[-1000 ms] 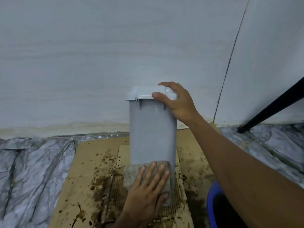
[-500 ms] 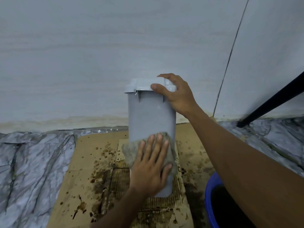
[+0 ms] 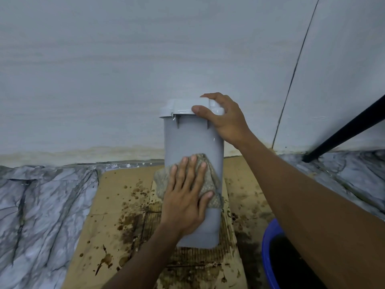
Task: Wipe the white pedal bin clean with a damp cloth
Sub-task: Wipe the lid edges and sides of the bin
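The white pedal bin (image 3: pixel 191 140) stands upright on stained cardboard, close to the wall, with its lid down. My right hand (image 3: pixel 225 118) grips the right edge of the lid, thumb on the front. My left hand (image 3: pixel 186 195) lies flat with fingers spread, pressing a damp brownish cloth (image 3: pixel 210 184) against the middle of the bin's front face. The cloth sticks out on both sides of the hand. The lower part of the bin shows below my left hand.
Wet, brown-spotted cardboard (image 3: pixel 116 205) covers the floor under the bin. A blue bucket (image 3: pixel 268 253) of dark water sits at the lower right, under my right forearm. Marble-patterned sheeting (image 3: pixel 41 205) lies on both sides. A black pole (image 3: pixel 343 130) slants down at the right.
My left hand has slid the cloth up the bin's front, from near the base to the middle. The right hand kept its hold on the lid.
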The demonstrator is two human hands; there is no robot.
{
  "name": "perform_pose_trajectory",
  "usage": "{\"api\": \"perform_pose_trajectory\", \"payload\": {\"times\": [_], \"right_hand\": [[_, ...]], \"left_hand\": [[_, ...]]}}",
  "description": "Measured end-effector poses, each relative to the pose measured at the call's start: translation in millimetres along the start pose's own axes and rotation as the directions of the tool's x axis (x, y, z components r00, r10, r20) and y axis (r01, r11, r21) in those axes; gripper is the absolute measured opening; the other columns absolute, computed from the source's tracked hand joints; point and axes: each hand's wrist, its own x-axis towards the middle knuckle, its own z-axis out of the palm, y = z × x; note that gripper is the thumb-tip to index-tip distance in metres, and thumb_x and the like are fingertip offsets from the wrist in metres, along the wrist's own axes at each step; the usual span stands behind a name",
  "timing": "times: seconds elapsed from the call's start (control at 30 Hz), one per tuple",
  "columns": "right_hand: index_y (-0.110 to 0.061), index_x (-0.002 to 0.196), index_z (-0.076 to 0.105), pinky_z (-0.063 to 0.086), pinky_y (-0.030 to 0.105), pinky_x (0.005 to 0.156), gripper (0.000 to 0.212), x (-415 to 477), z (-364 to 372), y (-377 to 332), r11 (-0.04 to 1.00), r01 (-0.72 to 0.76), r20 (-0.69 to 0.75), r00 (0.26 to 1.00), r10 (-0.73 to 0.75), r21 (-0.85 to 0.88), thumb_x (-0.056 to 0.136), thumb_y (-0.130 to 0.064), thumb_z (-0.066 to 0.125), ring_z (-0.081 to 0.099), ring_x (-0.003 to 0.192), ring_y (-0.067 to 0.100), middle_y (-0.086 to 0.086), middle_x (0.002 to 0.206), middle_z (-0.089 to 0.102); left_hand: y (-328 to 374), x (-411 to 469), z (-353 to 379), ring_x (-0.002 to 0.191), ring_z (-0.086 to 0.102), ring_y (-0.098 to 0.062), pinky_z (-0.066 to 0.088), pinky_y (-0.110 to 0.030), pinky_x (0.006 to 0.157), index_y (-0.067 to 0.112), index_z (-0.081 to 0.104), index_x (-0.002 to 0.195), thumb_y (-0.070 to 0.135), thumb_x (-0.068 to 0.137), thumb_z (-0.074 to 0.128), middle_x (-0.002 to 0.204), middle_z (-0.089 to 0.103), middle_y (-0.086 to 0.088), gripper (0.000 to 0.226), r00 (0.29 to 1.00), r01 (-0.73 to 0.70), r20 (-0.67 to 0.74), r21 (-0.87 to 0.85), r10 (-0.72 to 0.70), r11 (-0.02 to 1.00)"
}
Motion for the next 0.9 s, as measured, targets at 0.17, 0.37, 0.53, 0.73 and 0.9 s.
{"api": "perform_pose_trajectory", "payload": {"times": [0.17,0.37,0.53,0.73,0.9], "right_hand": [[-0.039,0.104,0.070,0.049,0.019,0.088,0.039,-1,-4,3,1.000,0.009,0.006,1.000,-0.009,0.009,0.071,-0.056,0.082,0.060,0.103,-0.004,-0.012,0.117,0.063],[-0.039,0.107,0.069,0.044,0.007,0.077,0.039,-4,0,4,1.000,0.022,0.003,1.000,-0.022,0.003,0.073,-0.055,0.081,0.058,0.101,-0.008,-0.011,0.118,0.062],[-0.036,0.110,0.069,0.041,0.001,0.073,0.040,-5,2,4,0.999,0.034,-0.021,0.999,-0.034,-0.009,0.076,-0.052,0.081,0.055,0.097,-0.016,-0.009,0.119,0.062],[-0.039,0.110,0.067,0.041,0.003,0.077,0.041,-5,1,4,0.998,0.041,-0.023,0.999,-0.042,-0.040,0.076,-0.057,0.079,0.056,0.101,-0.011,-0.009,0.119,0.062],[-0.039,0.109,0.068,0.043,0.006,0.079,0.039,-7,0,6,0.999,0.043,-0.025,0.999,-0.044,-0.029,0.075,-0.055,0.080,0.058,0.103,-0.008,-0.010,0.119,0.061]], "left_hand": [[18,-44,19,0.157,0.013,-0.034,0.008,-0.053,0.128,0.010,0.014,0.163,0.046,0.108,0.028,0.170,0.011,-0.016,0.067,0.996,0.086,-0.007,-0.043,-0.086,0.995],[35,-108,36,0.158,0.012,-0.031,0.007,-0.048,0.128,0.017,0.011,0.164,0.049,0.108,0.027,0.172,0.008,-0.007,0.067,0.987,0.151,0.059,-0.065,-0.147,0.986],[28,-60,21,0.158,0.011,-0.033,0.006,-0.050,0.128,0.014,0.012,0.164,0.047,0.107,0.029,0.171,0.008,-0.012,0.068,0.984,0.175,0.001,-0.093,-0.175,0.980],[27,-5,7,0.158,0.007,-0.033,0.008,-0.054,0.127,0.010,0.019,0.162,0.045,0.106,0.034,0.171,0.010,-0.014,0.068,0.962,0.260,-0.058,-0.095,-0.266,0.961],[34,-51,28,0.157,0.014,-0.036,0.012,-0.054,0.127,0.010,0.022,0.161,0.046,0.104,0.035,0.170,0.013,-0.014,0.069,0.976,0.206,-0.054,-0.055,-0.209,0.977]]}}
